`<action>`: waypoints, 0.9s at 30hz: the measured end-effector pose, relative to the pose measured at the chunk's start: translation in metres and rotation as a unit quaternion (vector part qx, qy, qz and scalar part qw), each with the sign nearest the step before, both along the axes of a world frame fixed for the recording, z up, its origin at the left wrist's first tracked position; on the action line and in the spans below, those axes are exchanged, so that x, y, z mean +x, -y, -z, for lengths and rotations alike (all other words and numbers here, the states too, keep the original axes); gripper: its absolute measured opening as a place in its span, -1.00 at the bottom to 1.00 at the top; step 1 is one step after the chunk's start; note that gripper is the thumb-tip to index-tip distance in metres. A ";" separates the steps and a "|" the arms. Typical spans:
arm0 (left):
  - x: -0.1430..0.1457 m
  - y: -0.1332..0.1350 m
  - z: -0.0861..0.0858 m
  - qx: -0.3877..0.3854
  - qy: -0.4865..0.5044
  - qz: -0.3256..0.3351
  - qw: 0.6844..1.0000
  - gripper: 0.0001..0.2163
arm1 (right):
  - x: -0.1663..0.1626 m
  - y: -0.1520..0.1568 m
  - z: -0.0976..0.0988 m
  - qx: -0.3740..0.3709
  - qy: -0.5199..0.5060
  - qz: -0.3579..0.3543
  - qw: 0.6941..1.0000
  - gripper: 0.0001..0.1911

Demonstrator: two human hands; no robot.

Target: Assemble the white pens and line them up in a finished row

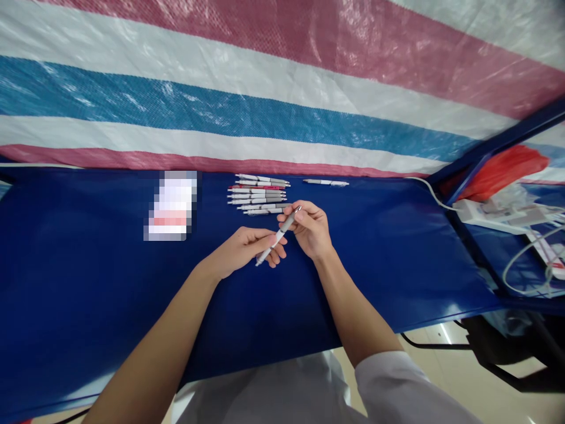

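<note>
A white and grey pen [278, 237] is held slantwise above the blue table, its metal tip up at the right. My left hand [251, 247] pinches the white barrel between thumb and fingers. On the grey grip near the tip, my right hand [311, 227] is closed with thumb and fingertips. Just beyond my hands lies a row of several pens [258, 194], mostly white and grey, with one red pen [256, 187] among them. Another single pen [325, 182] rests apart, to the right of the row.
The blue table [110, 306] meets a striped plastic sheet [265, 112] at the back. A blurred white item [172, 206] lies at the left. To the right are a metal post, a power strip [489, 217], cables and a red plastic bag [507, 171].
</note>
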State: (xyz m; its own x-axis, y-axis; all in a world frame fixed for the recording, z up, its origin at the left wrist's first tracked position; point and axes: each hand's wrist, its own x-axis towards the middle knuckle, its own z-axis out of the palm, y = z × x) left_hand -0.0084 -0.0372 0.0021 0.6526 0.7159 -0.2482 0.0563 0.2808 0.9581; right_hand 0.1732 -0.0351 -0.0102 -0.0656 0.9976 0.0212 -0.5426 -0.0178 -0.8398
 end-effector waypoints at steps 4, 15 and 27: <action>-0.002 0.001 -0.003 -0.020 0.012 0.021 1.000 -0.68 | 0.002 0.001 -0.001 0.001 0.001 -0.030 1.000 -0.77; 0.007 -0.001 0.008 0.169 -0.106 -0.112 0.973 -0.74 | -0.004 -0.004 0.001 -0.023 0.016 0.069 0.997 -0.61; 0.004 0.000 0.000 0.068 -0.035 -0.068 0.995 -0.76 | 0.000 -0.001 0.001 -0.014 0.014 0.027 0.999 -0.73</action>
